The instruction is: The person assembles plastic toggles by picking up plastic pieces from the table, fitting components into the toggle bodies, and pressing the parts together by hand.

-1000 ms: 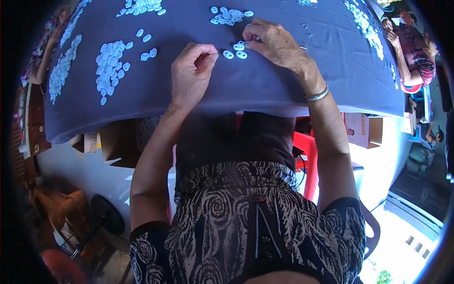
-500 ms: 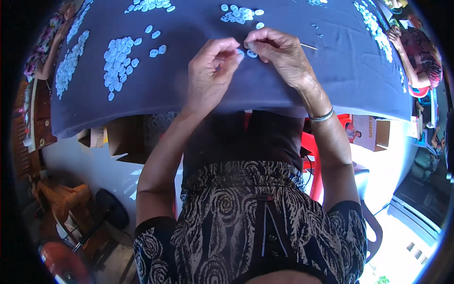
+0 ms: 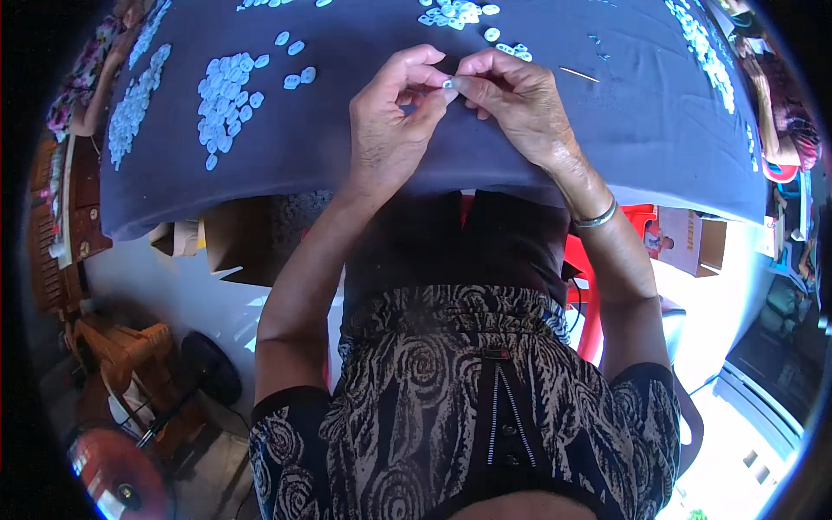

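Over the near part of the cloth, my left hand [image 3: 394, 117] pinches a small pale piece [image 3: 448, 84] between thumb and forefinger. My right hand [image 3: 517, 102], with a bangle [image 3: 596, 214] on its wrist, meets it there. Its thumb and forefinger are pressed together right beside the piece; whatever they grip is too small to make out. Beyond the right fingers lie a few white oval pieces [image 3: 513, 50]. To the right of that hand a thin pale stick [image 3: 579, 74] rests on the cloth.
A dark blue-grey cloth [image 3: 286, 160] covers the table. Heaps of white oval pieces [image 3: 224, 95] lie at left, with more at the far middle [image 3: 458, 12] and far right [image 3: 706, 52]. Other people's arms [image 3: 100, 87] show at both sides. Cardboard boxes [image 3: 251, 238] stand below the table edge.
My hands have come together, so the fingertips meet at the pale piece, where a small gap was before. The view has shifted slightly, and the things on the cloth appear higher.
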Tool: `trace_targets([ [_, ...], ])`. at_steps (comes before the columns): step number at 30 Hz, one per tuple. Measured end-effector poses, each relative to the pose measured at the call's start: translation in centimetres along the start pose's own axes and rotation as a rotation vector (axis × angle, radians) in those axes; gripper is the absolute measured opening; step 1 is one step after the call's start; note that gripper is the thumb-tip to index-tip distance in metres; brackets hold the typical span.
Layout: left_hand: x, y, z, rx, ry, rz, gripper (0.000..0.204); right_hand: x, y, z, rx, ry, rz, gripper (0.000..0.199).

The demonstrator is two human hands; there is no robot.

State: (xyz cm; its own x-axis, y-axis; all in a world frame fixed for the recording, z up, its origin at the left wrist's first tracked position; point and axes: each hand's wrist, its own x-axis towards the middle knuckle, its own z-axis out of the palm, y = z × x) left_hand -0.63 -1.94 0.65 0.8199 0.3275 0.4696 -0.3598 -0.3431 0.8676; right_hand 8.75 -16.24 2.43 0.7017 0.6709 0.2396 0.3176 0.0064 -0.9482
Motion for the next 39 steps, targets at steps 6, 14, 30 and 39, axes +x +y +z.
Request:
trace_targets([
  [6,0.1,0.3,-0.2,-0.112,0.0,-0.086,0.035,-0.1,0.0,0.2,0.053,-0.044,0.063,0.013],
  [14,0.4,0.3,-0.3,-0.141,-0.054,-0.176,0.032,-0.3,-0.4,-0.1,0.103,-0.044,0.147,0.012],
  [30,0.1,0.9,-0.2,-0.236,-0.027,-0.324,0.033,2.2,1.9,-14.4,-0.58,0.351,-0.066,0.016],
  [39,0.4,0.6,0.4,-0.213,0.001,-0.392,0.034,2.1,4.7,-18.4,-0.888,0.151,-0.063,0.019],
])
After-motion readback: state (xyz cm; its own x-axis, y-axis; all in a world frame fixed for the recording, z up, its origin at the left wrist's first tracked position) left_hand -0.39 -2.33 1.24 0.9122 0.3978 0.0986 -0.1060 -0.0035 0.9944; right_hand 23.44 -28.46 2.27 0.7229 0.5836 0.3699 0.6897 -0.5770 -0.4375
